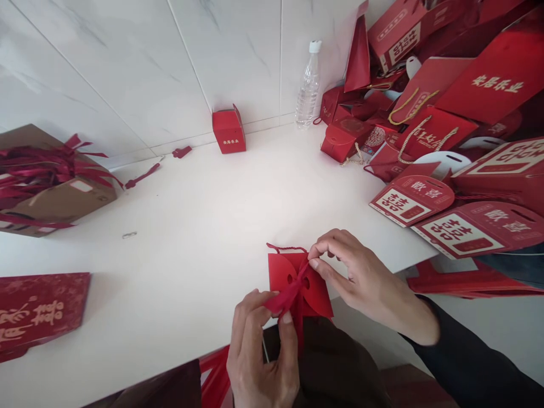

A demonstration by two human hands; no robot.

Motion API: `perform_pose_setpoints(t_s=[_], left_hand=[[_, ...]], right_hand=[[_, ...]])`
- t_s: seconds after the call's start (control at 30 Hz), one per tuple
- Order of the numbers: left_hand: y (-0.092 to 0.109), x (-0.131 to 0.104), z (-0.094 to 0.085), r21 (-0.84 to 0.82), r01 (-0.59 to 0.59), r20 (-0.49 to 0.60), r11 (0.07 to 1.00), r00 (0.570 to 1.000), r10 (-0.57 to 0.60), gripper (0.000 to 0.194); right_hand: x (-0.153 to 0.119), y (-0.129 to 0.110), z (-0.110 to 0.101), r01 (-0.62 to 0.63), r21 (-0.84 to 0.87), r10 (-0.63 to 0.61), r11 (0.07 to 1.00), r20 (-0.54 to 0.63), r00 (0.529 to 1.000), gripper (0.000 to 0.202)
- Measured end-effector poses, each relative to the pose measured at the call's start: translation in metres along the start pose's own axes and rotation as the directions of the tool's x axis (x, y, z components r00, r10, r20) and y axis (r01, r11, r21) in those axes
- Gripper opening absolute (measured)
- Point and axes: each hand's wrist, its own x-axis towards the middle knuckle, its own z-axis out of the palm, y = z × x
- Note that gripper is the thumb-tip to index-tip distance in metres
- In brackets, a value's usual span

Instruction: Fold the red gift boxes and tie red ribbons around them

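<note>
The box (315,296) is located at the front edge of the table (191,226), its near part reaching past that edge. The ribbon (291,292) runs diagonally over the box's closed flaps, between two dark holes; one strand hangs down toward the front of the table. The left hand (261,345) is clamped on the ribbon at its lower, wide section, thumb against fingers. The right hand (363,277) is clamped on the ribbon's upper section, between thumb and forefinger. A cord (291,248) projects from the box on the side toward the table's rear. A second box (229,133), upright, stands at the table's rear edge, before the wall (238,51). A clear bottle (308,93) with a white cap stands farther right along the same edge. A pile (478,88) of red boxes occupies the table's right end. At the table's left end are a carton (100,198) filled with ribbons and, nearer the front, a red panel (42,311) with gold characters. Scraps (142,175) lie at the table's left rear.
</note>
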Motion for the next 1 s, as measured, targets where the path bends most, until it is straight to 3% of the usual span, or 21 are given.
perform_pose_setpoints(t_s=[0.33,0.63,0.87,1.0], left_hand=[[-0.004,-0.006,-0.003,-0.028,0.06,0.052,0.998,0.997,-0.058,0.017],[-0.006,-0.007,-0.007,-0.102,0.115,0.109,0.988,0.989,-0.104,0.017],[-0.001,-0.009,-0.008,-0.193,0.203,0.138,0.96,0.974,-0.179,0.016],[0.002,-0.013,-0.012,-0.358,0.324,0.148,0.876,0.946,-0.289,0.009]], right_hand=[[-0.001,-0.002,0.001,0.001,-0.049,-0.002,0.999,-0.011,1.0,0.013],[-0.004,0.001,0.007,-0.089,-0.008,0.089,0.996,-0.03,0.996,0.016],[-0.008,-0.004,0.01,-0.222,0.124,0.224,0.967,-0.002,0.975,0.024],[-0.004,0.0,0.005,-0.294,0.323,0.285,0.9,0.076,0.956,0.027]])
